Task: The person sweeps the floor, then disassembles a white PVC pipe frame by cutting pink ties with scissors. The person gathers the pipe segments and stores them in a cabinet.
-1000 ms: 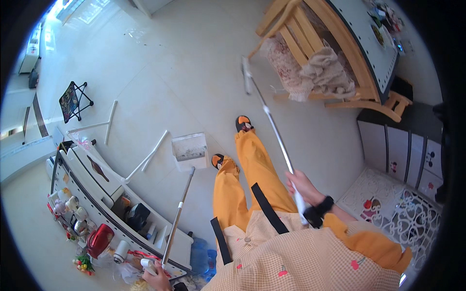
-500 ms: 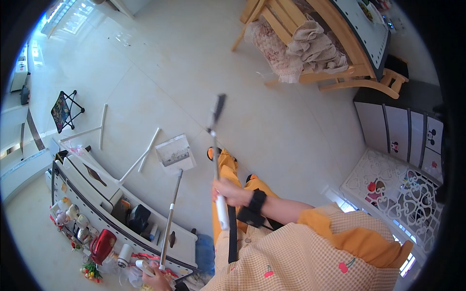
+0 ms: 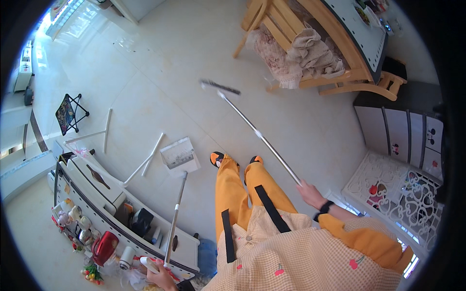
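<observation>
My right hand (image 3: 312,195), out to the right of my legs, is closed around the top of a long broom (image 3: 259,137) with a silver pole. Its narrow dark bristle head lies over the floor ahead of my feet, with the pole slanting from far left to near right. My left hand (image 3: 161,277), low at the left, is closed on the white grip of a long-handled dustpan (image 3: 179,156). The white dustpan rests on the floor left of my shoes, and some grey marks or debris show in it, too small to make out.
A white drawer cabinet (image 3: 116,208) with an open drawer stands at the left. Beyond it are a white tube frame (image 3: 145,160) and a folding stool (image 3: 68,114). A wooden chair (image 3: 276,29) draped with cloths is at the far right, near a dark-topped cabinet (image 3: 388,126).
My right hand has swung from in front of my body out to the right, turning the broom so its pole now slants. The dustpan stays on the floor in my left hand.
</observation>
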Demonstrator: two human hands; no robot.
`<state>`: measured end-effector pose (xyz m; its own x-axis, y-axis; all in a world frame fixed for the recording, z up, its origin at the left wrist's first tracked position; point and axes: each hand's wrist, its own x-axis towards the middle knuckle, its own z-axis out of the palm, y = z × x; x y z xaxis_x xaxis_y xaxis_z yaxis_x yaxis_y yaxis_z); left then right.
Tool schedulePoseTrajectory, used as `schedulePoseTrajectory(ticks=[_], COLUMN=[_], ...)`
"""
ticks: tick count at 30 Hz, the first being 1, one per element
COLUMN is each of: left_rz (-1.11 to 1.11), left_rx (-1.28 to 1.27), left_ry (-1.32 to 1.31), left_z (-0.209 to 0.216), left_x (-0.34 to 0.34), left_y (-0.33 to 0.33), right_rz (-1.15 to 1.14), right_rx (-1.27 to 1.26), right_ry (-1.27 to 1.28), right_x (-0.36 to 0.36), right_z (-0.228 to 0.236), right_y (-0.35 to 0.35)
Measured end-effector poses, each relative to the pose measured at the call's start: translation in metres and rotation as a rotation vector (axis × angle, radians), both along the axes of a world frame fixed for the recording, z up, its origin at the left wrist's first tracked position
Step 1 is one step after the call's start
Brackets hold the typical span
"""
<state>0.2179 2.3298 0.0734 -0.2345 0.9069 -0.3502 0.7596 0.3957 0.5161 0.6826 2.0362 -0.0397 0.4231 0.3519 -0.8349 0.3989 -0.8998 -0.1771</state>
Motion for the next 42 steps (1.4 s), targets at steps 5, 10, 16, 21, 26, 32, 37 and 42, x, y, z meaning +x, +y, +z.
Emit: schedulePoseTrajectory(ticks=[5, 10, 16, 21, 26, 32, 37, 42], left_rz=[0.043, 0.051, 0.030, 0.044, 0.209, 0.192, 0.209, 0.113], left_rx=[-0.037, -0.042, -0.061, -0.012, 0.057, -0.006, 0.039, -0.026], left_ry=[0.008, -0.031, -0.055, -0.042, -0.107, -0.076, 0.008, 0.058], left_z=[-0.007, -0.010, 0.004, 0.022, 0.034, 0.074, 0.094, 0.106], left_x=[0.005, 0.015, 0.041, 0.071, 0.115, 0.208, 0.312, 0.408], left_y=[0.001, 0.006, 0.019, 0.033, 0.071, 0.159, 0.249, 0.335], right_rz=[0.221, 0.217, 0.121, 0.218, 0.165, -0.059, -0.120, -0.672], right_rx=[-0.165, -0.042, 0.182, 0.290, 0.269, 0.134, 0.307, 0.317], right_ry=[-0.085, -0.091, -0.340, -0.256, -0.111, 0.133, 0.071, 0.533], right_x=[0.006, -0.004, 0.052, 0.086, 0.097, 0.154, 0.209, 0.278], right_z=[-0.031, -0.124, -0.200, -0.123, -0.044, -0.077, -0.049, 0.027], right_y=[-0.073, -0.016, 0.228, 0.229, 0.171, 0.237, 0.316, 0.412])
